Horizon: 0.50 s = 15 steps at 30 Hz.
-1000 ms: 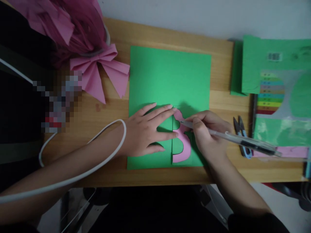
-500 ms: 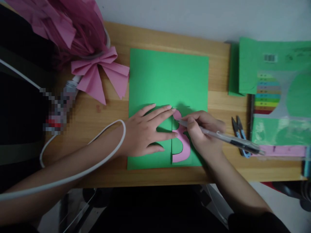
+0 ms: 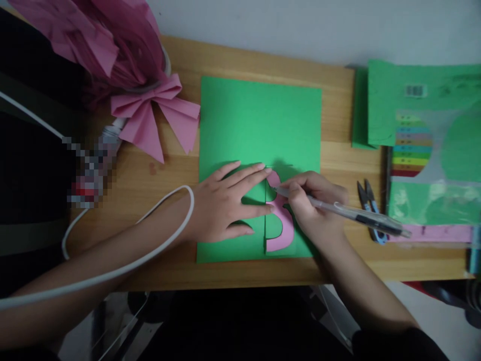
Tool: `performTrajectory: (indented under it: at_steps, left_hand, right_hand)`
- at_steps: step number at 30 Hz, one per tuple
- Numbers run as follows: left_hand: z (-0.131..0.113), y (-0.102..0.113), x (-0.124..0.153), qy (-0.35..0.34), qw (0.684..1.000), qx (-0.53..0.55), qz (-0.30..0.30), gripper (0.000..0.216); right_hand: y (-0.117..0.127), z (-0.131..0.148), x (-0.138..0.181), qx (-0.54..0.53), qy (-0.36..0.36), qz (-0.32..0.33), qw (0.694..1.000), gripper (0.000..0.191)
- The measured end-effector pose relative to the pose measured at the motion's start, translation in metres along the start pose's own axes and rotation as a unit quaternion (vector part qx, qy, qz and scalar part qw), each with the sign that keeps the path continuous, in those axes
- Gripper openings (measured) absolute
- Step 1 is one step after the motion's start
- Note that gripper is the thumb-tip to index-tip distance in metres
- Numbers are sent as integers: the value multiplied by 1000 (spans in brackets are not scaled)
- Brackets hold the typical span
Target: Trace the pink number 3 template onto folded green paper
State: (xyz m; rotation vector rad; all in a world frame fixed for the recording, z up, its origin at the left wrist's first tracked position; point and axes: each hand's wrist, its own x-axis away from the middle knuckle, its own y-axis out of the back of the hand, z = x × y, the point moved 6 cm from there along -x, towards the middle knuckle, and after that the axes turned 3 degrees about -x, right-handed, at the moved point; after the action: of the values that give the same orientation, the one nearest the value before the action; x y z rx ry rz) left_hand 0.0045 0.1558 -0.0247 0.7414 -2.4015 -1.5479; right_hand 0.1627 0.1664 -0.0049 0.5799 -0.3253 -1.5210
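Note:
A square sheet of green paper (image 3: 259,125) lies on the wooden table. On its lower half rests a curved pink paper cutout (image 3: 287,228), with dark lines on the green around it. My left hand (image 3: 225,203) lies flat with fingers spread, its fingertips on the cutout's upper and middle parts. A clear pen (image 3: 349,213) is gripped in my right hand (image 3: 313,200), and its tip touches down at the cutout's inner edge near the top curve. My right hand covers part of the cutout's right side.
A pink paper bow (image 3: 156,113) and a pink wrapped bundle (image 3: 112,45) sit at the left, above a partly blurred tube (image 3: 101,155). A white cable (image 3: 150,265) crosses my left forearm. Small blue-handled snips (image 3: 372,213) and a green paper pack (image 3: 432,200) lie at the right.
The pen tip has shifted very slightly along the cutout's inner edge. Both hands otherwise stay in nearly the same place.

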Motion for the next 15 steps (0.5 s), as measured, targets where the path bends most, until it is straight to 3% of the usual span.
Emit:
performTrajectory:
  at_steps: [5, 15]
  left_hand:
    - [0, 0, 0, 4, 1000, -1, 0, 43]
    - [0, 0, 0, 0, 1000, -3, -4, 46]
  right_hand:
    - [4, -2, 2, -18, -24, -26, 999, 20]
    - [2, -2, 2, -8, -21, -6, 1000, 20]
